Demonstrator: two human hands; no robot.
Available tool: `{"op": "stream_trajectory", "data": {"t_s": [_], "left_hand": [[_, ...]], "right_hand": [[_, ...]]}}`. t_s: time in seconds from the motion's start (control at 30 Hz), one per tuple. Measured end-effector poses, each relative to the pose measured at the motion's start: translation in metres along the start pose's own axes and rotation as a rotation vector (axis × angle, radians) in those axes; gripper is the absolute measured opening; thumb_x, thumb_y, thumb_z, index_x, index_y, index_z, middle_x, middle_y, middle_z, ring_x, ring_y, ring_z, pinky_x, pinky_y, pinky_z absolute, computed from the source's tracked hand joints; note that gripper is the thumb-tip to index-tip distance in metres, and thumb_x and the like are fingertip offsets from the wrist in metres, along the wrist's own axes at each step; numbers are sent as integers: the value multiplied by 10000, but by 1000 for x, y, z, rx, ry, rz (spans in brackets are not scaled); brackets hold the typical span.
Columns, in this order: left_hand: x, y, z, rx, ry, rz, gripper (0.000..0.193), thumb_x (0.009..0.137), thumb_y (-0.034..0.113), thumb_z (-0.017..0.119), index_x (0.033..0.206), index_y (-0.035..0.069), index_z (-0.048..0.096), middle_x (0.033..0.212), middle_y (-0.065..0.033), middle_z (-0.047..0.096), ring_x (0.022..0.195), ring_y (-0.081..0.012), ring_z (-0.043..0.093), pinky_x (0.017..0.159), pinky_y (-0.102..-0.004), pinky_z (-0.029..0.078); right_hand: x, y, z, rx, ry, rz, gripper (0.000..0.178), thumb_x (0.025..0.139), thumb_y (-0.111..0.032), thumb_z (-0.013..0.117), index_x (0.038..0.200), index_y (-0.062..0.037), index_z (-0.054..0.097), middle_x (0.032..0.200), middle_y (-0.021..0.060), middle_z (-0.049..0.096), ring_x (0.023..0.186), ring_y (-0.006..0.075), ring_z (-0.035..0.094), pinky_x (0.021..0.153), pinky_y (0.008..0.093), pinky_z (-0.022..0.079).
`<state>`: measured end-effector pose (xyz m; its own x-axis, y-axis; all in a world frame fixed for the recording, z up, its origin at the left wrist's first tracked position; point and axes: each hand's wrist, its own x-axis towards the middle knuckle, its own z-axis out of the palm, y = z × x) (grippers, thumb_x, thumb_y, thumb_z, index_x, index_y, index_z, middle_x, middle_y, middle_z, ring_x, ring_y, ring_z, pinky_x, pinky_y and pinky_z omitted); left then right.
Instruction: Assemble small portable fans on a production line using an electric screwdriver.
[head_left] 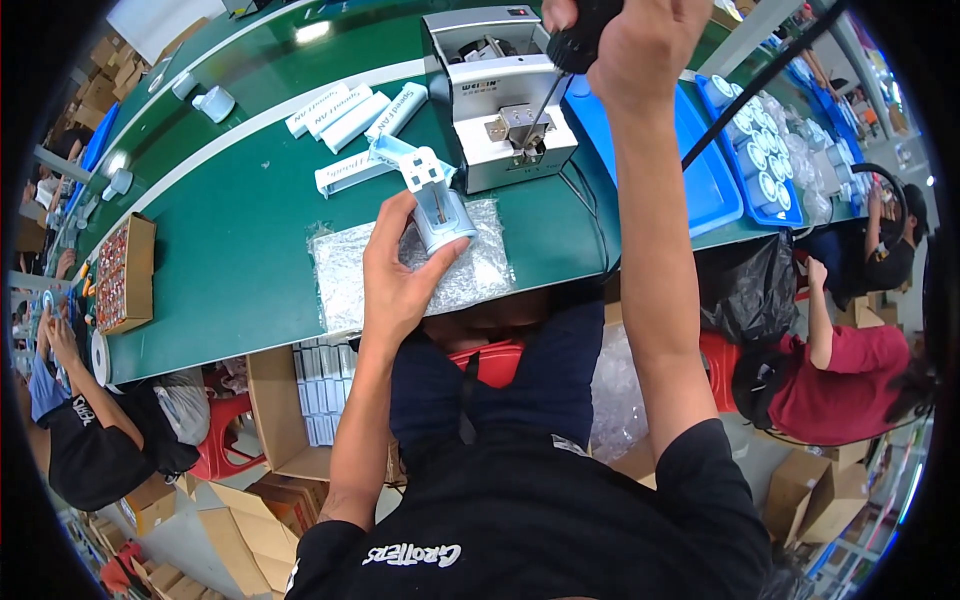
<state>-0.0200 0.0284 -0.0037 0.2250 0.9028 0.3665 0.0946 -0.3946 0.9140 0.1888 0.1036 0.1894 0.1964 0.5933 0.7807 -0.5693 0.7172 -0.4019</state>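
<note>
My left hand (398, 275) grips a pale blue and white plastic housing (446, 222), fingers and thumb on either side. The housing stands on a sheet of bubble wrap (345, 275), its hollow side showing. Raised at the upper right, my right hand (648, 55) is closed round a black electric screwdriver (577, 48). The driver's long thin bit slants down to the front pick-up point of a grey and white screw feeder (478, 110). Whether a screw sits on the tip is too small to tell.
Several pale housing parts (350, 118) lie left of the feeder. A blue tray (712, 195) is on the right, with a tray of white round parts (768, 165) beyond. A box of small red parts (130, 275) stands far left. A black cable (745, 95) hangs at right. Co-workers sit on both sides.
</note>
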Motion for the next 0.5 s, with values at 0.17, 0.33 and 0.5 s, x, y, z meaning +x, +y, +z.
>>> {"op": "stream_trajectory", "data": {"t_s": [0.17, 0.33, 0.5], "left_hand": [[1, 1, 1, 34, -2, 9, 582, 801, 93, 866, 1306, -42, 610, 1263, -149, 629, 1155, -260, 626, 1041, -347, 464], [1, 0, 1, 35, -6, 26, 577, 807, 96, 863, 1309, -38, 611, 1268, -153, 632, 1161, -269, 628, 1037, -352, 467], [-2, -1, -1, 57, 4, 38, 580, 816, 106, 862, 1320, -35, 611, 1279, -163, 636, 1174, -283, 630, 1034, -359, 471]], "right_hand": [[-9, -7, -3, -564, -65, -104, 396, 1103, -415, 559, 1210, -36, 601, 648, 26, 556, 439, 100, 509, 402, 242, 406], [-3, 3, 5, 12, -13, -15, 394, 1097, -403, 577, 1230, -32, 599, 685, 22, 567, 459, 94, 525, 400, 242, 409], [-8, -3, 5, -833, 63, -108, 381, 1096, -395, 582, 1215, -34, 608, 688, 20, 561, 458, 96, 519, 400, 252, 408]]}}
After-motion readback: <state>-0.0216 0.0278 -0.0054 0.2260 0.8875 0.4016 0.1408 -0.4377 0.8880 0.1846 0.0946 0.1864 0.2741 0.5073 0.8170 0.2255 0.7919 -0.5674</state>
